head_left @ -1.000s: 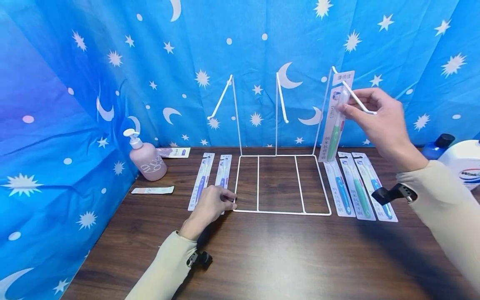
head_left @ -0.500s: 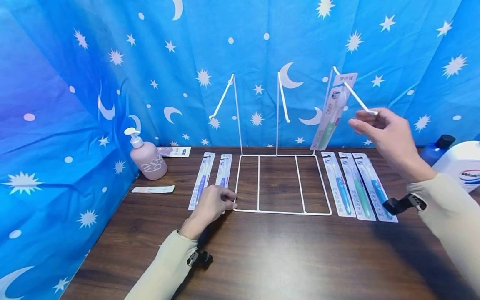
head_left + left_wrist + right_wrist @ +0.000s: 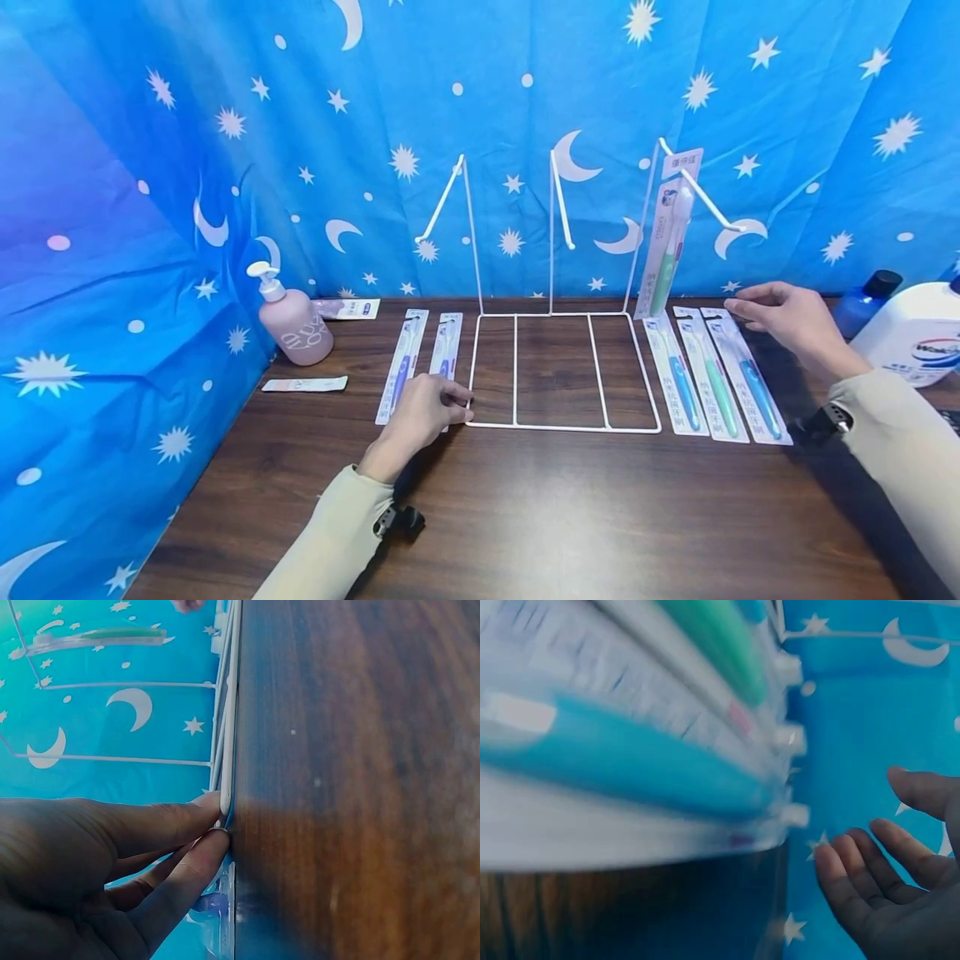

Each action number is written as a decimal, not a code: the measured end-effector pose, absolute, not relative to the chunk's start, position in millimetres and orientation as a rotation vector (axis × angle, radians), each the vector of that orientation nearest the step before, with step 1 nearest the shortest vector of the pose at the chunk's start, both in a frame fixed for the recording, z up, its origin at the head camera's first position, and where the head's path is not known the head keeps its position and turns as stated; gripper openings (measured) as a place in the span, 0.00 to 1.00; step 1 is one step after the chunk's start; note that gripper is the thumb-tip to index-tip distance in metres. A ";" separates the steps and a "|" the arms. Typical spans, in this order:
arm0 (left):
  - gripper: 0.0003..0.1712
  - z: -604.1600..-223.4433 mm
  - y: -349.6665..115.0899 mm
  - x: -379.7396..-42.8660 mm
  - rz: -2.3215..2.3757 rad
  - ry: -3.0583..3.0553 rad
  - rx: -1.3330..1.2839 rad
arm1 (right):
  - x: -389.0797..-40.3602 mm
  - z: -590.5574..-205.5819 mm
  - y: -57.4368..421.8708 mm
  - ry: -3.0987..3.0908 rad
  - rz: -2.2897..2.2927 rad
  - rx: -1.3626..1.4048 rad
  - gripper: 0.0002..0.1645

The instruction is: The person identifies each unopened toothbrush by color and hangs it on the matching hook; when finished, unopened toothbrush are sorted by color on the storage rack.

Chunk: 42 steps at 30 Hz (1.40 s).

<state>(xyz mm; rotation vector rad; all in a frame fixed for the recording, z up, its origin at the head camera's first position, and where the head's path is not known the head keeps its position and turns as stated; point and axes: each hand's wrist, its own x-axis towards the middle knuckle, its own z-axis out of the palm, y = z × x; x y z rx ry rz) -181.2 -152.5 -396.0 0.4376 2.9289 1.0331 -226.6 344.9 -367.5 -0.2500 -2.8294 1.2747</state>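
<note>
My left hand (image 3: 426, 408) pinches the front left corner of a white wire rack (image 3: 562, 429) between thumb and finger; the left wrist view shows the fingertips on the wire. A packaged green toothbrush (image 3: 667, 237) hangs from the rack's right hook (image 3: 708, 200). The middle hook (image 3: 562, 204) and left hook (image 3: 441, 200) carry nothing. My right hand (image 3: 795, 325) holds nothing, its fingers relaxed, near the top of a packaged blue toothbrush (image 3: 750, 379). Beside that lie a packaged green toothbrush (image 3: 716, 379) and another packaged blue toothbrush (image 3: 678, 379).
Left of the rack lie two packaged purple toothbrushes, the outer purple toothbrush (image 3: 402, 367) and the inner purple toothbrush (image 3: 446, 350). A pink pump bottle (image 3: 296, 325), a small sachet (image 3: 305, 384) and a tube (image 3: 348, 309) stand or lie further left. A white bottle (image 3: 911, 342) and blue bottle (image 3: 866, 304) stand right.
My right hand has let go of the green toothbrush, leaving it hanging on the right hook, and has moved down and right toward the toothbrushes on the table. The left hand stays at the rack's corner.
</note>
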 end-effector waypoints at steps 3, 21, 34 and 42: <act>0.10 -394.9 -152.4 -181.7 1.032 2.939 0.448 | -226.5 -373.7 352.2 -2.885 1.280 -0.259 0.56; 0.10 -391.4 -152.0 -182.9 1.037 2.933 0.435 | -227.3 -382.7 355.8 -3.045 1.107 -0.425 0.50; 0.10 -397.4 -151.6 -180.9 1.041 2.949 0.447 | -226.3 -386.6 354.7 -3.005 1.084 -0.419 0.41; 0.10 -396.7 -153.1 -179.1 1.046 2.927 0.445 | -222.0 -373.4 354.8 -2.932 1.242 -0.454 0.45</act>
